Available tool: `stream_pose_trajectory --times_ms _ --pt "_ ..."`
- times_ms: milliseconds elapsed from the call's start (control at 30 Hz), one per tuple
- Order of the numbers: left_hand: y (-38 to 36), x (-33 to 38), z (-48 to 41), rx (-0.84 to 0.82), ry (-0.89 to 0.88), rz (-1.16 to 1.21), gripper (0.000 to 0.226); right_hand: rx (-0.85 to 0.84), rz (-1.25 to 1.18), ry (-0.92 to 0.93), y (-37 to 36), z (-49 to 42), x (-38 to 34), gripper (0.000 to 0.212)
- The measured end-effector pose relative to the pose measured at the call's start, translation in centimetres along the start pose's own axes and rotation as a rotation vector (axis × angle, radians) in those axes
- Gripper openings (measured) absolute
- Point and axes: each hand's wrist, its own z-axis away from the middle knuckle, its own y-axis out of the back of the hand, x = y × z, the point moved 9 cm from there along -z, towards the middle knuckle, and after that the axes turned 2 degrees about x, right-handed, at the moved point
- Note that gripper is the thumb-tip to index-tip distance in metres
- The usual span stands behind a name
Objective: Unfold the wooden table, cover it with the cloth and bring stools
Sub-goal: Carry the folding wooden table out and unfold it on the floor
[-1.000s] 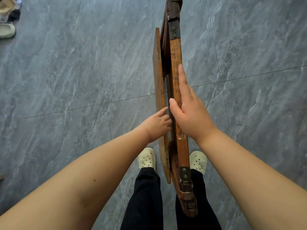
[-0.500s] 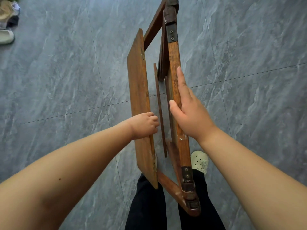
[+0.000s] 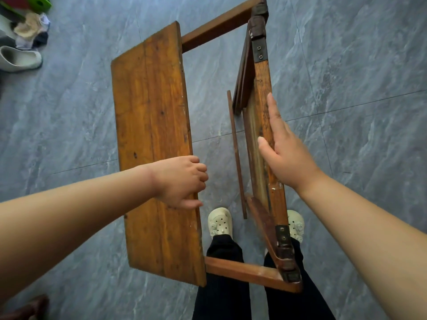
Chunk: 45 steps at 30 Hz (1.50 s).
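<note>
Hands on wooden table (image 3: 152, 144), partly spread, centre of frame.

Left hand (image 3: 179, 181) is curled over the right edge of the table's wide flat panel, fingers wrapped round the edge, thumb on the near face. Right hand (image 3: 285, 153) lies flat and open along the upright right-hand rail, fingers straight, gripping nothing. Two crossbars join panel and rail, at top and bottom. Pale clogs (image 3: 219, 221) show on grey tile floor (image 3: 358, 88) below; slipper (image 3: 19, 61) at upper left.

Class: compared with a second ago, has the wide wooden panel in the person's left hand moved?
Yes. The wide panel has swung left, away from the upright frame that the right hand steadies, opening a gap.
</note>
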Motion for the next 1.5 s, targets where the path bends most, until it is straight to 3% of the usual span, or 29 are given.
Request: stream_pose_trajectory --times_ms 133,367,467,567,633,733,833,1000,1133,1267,1367,1400,1500 --pt "2.0 0.4 1.4 0.189 -0.001 0.002 0.056 0.017 0.035 -0.011 0.5 0.1 0.5 0.074" --pt "4.2 1.2 1.4 0.317 0.005 -0.007 0.053 0.061 0.081 -0.046 1.5 0.5 0.9 0.071" --pt "3.9 1.1 1.3 0.326 0.016 -0.022 0.054 0.090 -0.022 -0.112 1.5 0.6 2.1 0.069" --pt "3.6 0.8 1.7 0.318 0.017 -0.017 0.053 0.130 -0.246 -0.179 1.6 1.2 5.5 0.049" --pt "3.3 0.8 2.2 0.324 0.027 -0.025 0.052 0.145 -0.153 -0.149 1.9 1.6 7.4 0.032" --pt "3.1 0.3 2.7 0.345 0.044 -0.036 0.051 -0.127 0.252 0.005 -1.6 2.6 10.1 0.035" --pt "2.2 0.4 3.2 0.359 0.046 -0.039 0.051 -0.392 0.471 0.225 -6.3 3.4 11.0 0.048" --pt "2.3 0.3 3.0 0.358 0.024 -0.028 0.053 -0.443 0.610 0.502 -8.8 1.2 8.7 0.048" --pt "2.0 0.4 2.6 0.375 0.015 -0.023 0.055 -0.542 0.893 0.708 -11.1 0.8 10.3 0.041" --pt "2.0 0.4 2.5 0.381 0.009 -0.034 0.055 -0.643 0.959 0.672 -11.4 0.1 11.0 0.019" --pt "2.2 0.4 2.7 0.392 0.021 -0.036 0.056 -0.724 0.885 0.526 -11.2 -0.9 10.9 0.045" --pt "2.2 0.4 2.7 0.395 0.027 -0.038 0.056 -0.736 0.854 0.531 -11.2 -0.9 10.6 0.044" --pt "2.2 0.3 2.8 0.395 0.038 -0.041 0.057 -0.755 0.842 0.623 -11.0 -0.6 9.4 0.018"
